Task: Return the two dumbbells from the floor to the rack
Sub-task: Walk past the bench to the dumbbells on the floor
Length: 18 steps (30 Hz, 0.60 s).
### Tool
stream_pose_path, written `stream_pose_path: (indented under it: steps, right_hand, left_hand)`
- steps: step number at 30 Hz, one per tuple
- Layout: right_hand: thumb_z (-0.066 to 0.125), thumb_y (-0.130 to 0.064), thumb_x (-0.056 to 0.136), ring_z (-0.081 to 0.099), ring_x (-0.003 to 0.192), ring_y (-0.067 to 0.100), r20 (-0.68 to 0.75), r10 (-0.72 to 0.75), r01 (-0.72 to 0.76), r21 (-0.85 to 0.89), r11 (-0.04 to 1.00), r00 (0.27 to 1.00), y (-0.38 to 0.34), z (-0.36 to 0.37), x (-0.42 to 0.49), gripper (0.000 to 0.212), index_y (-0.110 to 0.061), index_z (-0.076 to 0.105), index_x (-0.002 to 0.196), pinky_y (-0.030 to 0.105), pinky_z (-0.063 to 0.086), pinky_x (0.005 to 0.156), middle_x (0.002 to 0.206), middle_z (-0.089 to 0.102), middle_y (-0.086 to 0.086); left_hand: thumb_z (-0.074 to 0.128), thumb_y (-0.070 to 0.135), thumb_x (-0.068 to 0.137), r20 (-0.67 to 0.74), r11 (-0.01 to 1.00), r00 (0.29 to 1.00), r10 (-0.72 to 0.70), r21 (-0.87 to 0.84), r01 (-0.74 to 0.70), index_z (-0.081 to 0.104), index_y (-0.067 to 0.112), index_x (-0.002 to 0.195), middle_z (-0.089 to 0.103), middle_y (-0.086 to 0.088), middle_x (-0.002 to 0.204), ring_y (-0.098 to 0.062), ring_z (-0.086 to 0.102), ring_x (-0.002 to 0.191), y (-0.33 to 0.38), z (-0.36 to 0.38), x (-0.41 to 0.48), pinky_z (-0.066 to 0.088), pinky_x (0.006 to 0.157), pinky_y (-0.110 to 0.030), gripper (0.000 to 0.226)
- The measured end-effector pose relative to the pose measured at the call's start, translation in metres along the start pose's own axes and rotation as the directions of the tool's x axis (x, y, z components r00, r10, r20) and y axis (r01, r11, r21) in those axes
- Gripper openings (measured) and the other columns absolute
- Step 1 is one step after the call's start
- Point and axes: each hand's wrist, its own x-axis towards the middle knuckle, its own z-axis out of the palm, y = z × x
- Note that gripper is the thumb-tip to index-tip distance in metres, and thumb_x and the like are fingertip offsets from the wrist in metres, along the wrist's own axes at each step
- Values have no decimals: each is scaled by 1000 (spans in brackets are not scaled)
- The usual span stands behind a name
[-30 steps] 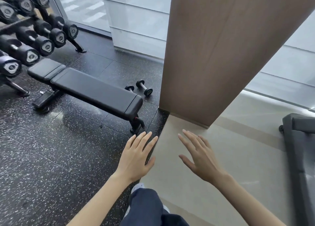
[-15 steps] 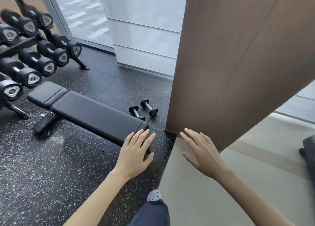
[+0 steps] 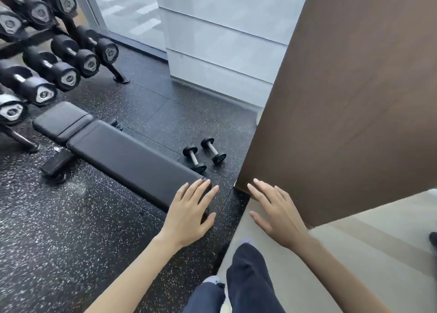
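Observation:
Two small black dumbbells with silver handles lie side by side on the speckled black floor, the left dumbbell (image 3: pixel 194 159) and the right dumbbell (image 3: pixel 213 150), just past the near end of the bench. The dumbbell rack (image 3: pixel 68 29) stands at the upper left, loaded with several large black dumbbells. My left hand (image 3: pixel 190 214) hovers open, palm down, over the bench's near end. My right hand (image 3: pixel 275 212) is open too, fingers spread, in front of the brown pillar. Both hands are empty and short of the dumbbells.
A black flat bench (image 3: pixel 123 156) runs diagonally between me and the rack. A brown wooden pillar (image 3: pixel 343 100) fills the right side. A glass wall (image 3: pixel 212 29) stands beyond the dumbbells. Beige flooring (image 3: pixel 319 265) lies to the right, and my dark trouser legs (image 3: pixel 246 279) are below.
I have stepped forward and the view has swung left: the two dumbbells, bench and rack now appear closer and larger. Both hands stay open and empty in the same pose.

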Motion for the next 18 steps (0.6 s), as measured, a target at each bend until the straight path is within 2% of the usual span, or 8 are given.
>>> stream_pose_path:
  steps: [9,18]
  right_hand:
    - [42,-45,87,41,130,19,71,-162,165,-39,986,984,66,-12,100,58,-22,35,140,37,23,107,142,43,3]
    - [43,-45,87,40,131,22,71,-374,378,-61,924,925,137,-29,209,56,-19,41,137,39,25,107,141,46,5]
  left_hand:
    - [42,44,86,-15,990,989,-144,-13,144,39,21,140,45,-4,142,-23,37,134,-10,14,82,25,108,-43,59]
    - [42,46,85,-12,965,965,-261,24,261,39,22,140,46,-3,142,-21,34,133,-20,24,177,23,109,-42,60]
